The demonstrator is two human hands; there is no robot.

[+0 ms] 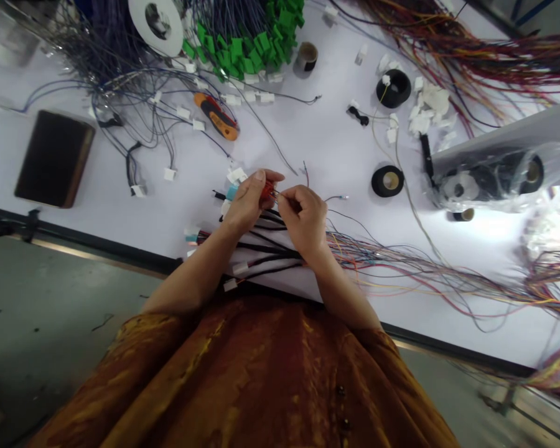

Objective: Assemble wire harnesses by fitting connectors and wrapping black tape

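My left hand [249, 200] is closed around a small red connector [267, 190] near the front middle of the table. Touching its right side, my right hand [303, 214] pinches a thin wire at the connector's end. The wire's tip is hidden by the fingers. Beneath both hands lies a wire harness [275, 252] with black-wrapped branches. White and light-blue connectors end those branches on the left, and loose coloured wires [392, 258] run off to the right.
Orange-black cutter [217, 116] lies beyond my left hand, below a bundle of green connectors [256, 50]. Black tape rolls [387, 181] sit to the right, near a plastic-wrapped pack [490, 180]. A dark flat box [55, 158] is at left. Many wires [476, 50] cover the far right.
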